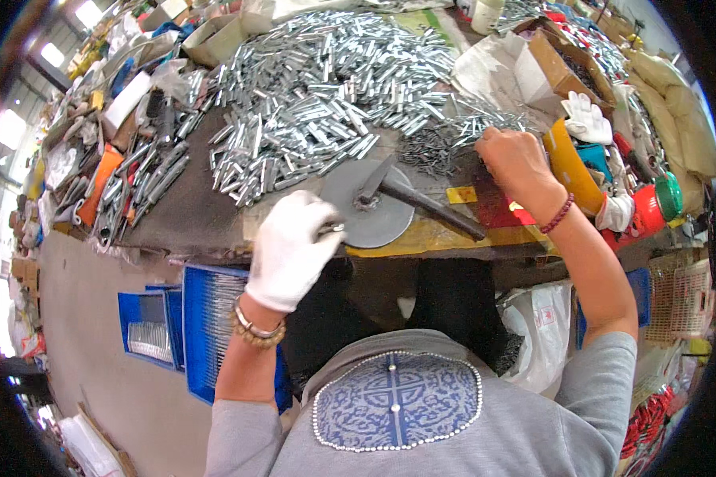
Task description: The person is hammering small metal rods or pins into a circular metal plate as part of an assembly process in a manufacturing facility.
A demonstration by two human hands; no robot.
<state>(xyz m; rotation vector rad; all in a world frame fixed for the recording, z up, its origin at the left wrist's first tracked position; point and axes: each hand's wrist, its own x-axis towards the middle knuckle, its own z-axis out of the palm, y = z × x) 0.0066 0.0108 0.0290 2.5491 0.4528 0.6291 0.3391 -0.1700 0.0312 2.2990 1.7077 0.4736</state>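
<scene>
My left hand [294, 246], in a white glove, is closed around a small metal part [332, 229] beside the round grey metal plate [346, 187]. Bare and curled, my right hand [517, 163] has its fingertips down at a heap of small shiny pins [479, 119]; whatever they pinch is hidden. A hammer [426, 205] lies with its head on the plate and its handle pointing to the near right. Dark little pins [428, 153] form a pile just behind the plate. Beyond stretches a big heap of silvery metal tubes [318, 95].
Pliers and other hand tools [147, 179] crowd the table's left side. A cardboard box [561, 67], a white glove [587, 118] and a red container [644, 211] stand or lie at the right. Below the left table edge are blue bins [207, 334] holding metal pieces.
</scene>
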